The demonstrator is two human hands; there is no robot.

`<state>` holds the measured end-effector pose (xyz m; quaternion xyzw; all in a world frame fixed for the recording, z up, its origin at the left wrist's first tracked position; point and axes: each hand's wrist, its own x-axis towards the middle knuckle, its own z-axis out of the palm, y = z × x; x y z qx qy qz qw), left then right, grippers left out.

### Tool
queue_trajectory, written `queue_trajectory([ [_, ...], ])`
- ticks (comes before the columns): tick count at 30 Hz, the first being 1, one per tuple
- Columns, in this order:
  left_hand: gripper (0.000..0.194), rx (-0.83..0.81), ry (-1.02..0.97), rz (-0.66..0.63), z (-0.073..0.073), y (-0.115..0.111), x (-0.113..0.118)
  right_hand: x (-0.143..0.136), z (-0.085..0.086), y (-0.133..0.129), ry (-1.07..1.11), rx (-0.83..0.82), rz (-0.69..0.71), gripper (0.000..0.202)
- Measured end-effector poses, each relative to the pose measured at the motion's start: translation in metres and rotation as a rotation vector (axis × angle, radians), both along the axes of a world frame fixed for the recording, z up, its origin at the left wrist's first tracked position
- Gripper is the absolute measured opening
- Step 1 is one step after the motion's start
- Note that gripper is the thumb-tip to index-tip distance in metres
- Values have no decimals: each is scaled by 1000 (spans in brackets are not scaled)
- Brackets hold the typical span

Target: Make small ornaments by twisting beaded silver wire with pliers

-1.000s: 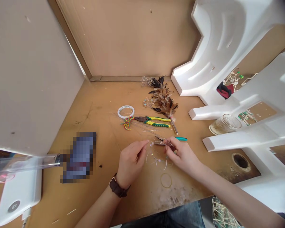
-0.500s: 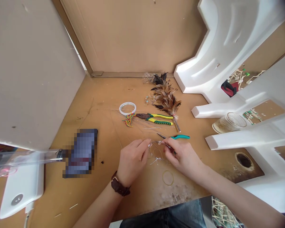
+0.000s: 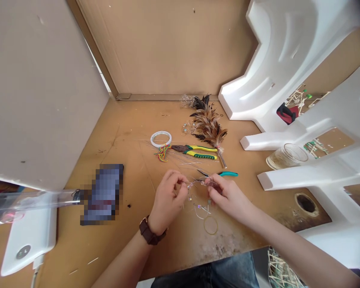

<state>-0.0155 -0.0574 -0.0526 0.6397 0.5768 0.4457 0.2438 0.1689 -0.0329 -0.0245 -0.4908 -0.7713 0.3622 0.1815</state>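
Note:
A thin wire ring with small clear beads (image 3: 199,207) hangs between my two hands above the wooden table. My left hand (image 3: 171,196) pinches its left side between thumb and forefinger, with a brown watch on the wrist. My right hand (image 3: 225,196) pinches the opposite side. Just beyond my right hand lie teal-handled pliers (image 3: 229,174), their jaws pointing left. Farther back are yellow-green pliers (image 3: 201,152), a white ring roll (image 3: 161,139) and a bundle of coloured threads (image 3: 163,153). A yellowish ring (image 3: 210,225) lies below the beaded wire.
Brown feathers on a stick (image 3: 208,122) lie at the back. A glass (image 3: 288,156) stands among white plastic frames (image 3: 273,182) on the right. At left are a dark blurred object (image 3: 103,194), a clear tube (image 3: 60,198) and a white device (image 3: 30,236).
My left hand's fingers have lifted and bent more. The beaded wire hangs more spread out and slightly lower between my hands. The view has shifted slightly.

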Motion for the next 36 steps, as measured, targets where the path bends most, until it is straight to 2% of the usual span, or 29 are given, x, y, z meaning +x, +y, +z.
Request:
queue_trajectory([
  [3, 10, -46, -165, -43, -3, 3, 0, 0, -5, 0, 136, -154, 4, 13],
  [6, 10, -182, -423, -123, -6, 4, 2, -3, -10, 0, 278, -312, 10, 9],
  [8, 10, -265, -577, -128, -7, 4, 5, -5, -14, -1, 358, -406, 6, 6],
  [12, 9, -324, -722, -122, -7, 3, 9, -8, -22, -5, 470, -497, 0, 3],
  [21, 17, -375, -614, -122, -9, 3, 11, -4, -24, -11, 471, -647, -21, 11],
  [27, 18, -368, -567, -119, -7, 1, 14, -3, -32, -13, 458, -705, -49, 11],
  [32, 20, -344, -447, -138, -7, -1, 13, -3, -32, -16, 441, -701, -41, 9],
  [36, 19, -318, -397, -159, -7, -1, 13, -1, -28, -19, 419, -618, 16, 10],
])
